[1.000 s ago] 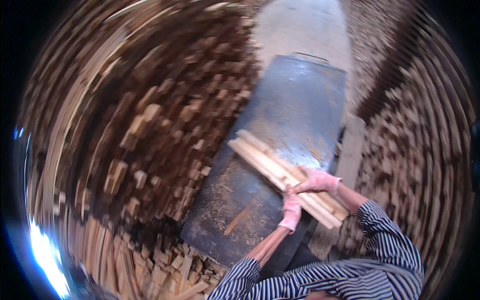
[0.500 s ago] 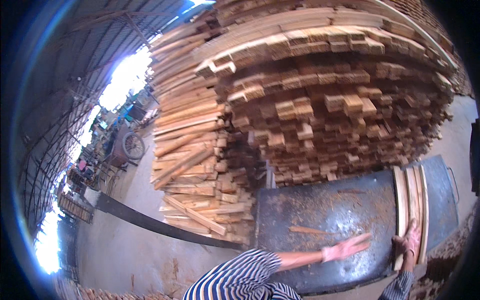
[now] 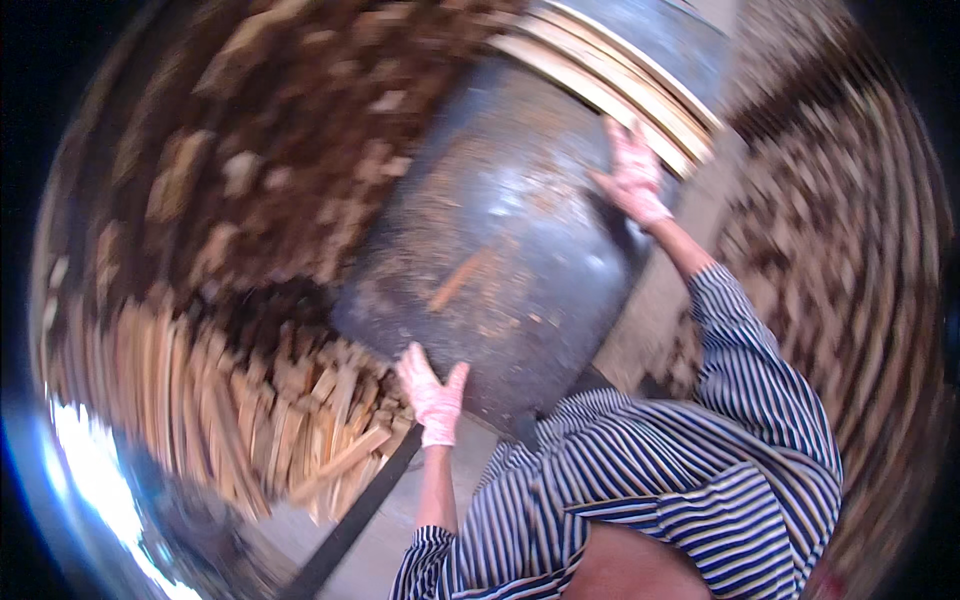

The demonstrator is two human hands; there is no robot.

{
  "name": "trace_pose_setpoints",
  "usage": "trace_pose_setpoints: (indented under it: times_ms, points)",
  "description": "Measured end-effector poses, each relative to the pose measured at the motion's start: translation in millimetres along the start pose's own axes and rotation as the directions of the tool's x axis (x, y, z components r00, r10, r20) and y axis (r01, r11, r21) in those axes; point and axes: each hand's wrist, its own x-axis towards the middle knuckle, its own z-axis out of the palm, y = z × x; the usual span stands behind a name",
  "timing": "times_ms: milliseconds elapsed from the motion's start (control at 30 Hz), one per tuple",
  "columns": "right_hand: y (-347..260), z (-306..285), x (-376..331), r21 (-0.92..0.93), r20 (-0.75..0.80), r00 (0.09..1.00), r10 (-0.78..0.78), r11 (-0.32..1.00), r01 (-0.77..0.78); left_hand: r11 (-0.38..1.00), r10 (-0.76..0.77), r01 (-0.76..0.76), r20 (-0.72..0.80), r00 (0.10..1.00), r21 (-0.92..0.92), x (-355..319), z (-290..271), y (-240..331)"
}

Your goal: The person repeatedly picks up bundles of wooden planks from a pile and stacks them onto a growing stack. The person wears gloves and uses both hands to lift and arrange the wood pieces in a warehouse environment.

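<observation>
My left hand [image 3: 432,400], in a pale pink glove, hangs at the near left corner of the dark metal table [image 3: 560,270]. Its thumb and fingers are spread and hold nothing. My right hand [image 3: 636,180], gloved alike, is open beside the long wooden strips [image 3: 600,80] lying side by side across the table. Its fingertips meet the edge of the nearest strip; whether they press on it I cannot tell. A thin wood sliver [image 3: 458,281] and scattered sawdust lie on the metal between my hands.
Tall stacks of wooden strips [image 3: 270,150] rise along the table's far left side, blurred. A lower pile of cut sticks [image 3: 330,420] stands by my left hand. A dark bar [image 3: 360,490] runs low at the left. More stacked wood [image 3: 810,250] fills the right.
The whole view has swung round with my head. My left hand has drawn back from over the table's middle to its left corner. My right hand has come off the strips' top to their edge.
</observation>
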Motion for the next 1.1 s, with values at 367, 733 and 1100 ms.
trace_pose_setpoints:
  times_ms: [367,733,1100]
  points:
    - [120,-7,-242,0.143,0.011,0.542,0.84,0.535,-0.832,0.865,-0.104,-0.057,0.29,0.951,0.498,37,35,15]
    - [39,177,-488,0.392,0.702,-0.285,0.652,-0.689,-0.609,0.842,-0.126,0.02,0.16,0.979,0.539,39,35,-11]
    - [51,257,-523,0.598,0.792,0.01,0.611,-0.779,0.188,0.906,-0.05,-0.045,0.212,0.976,0.421,48,37,-7]
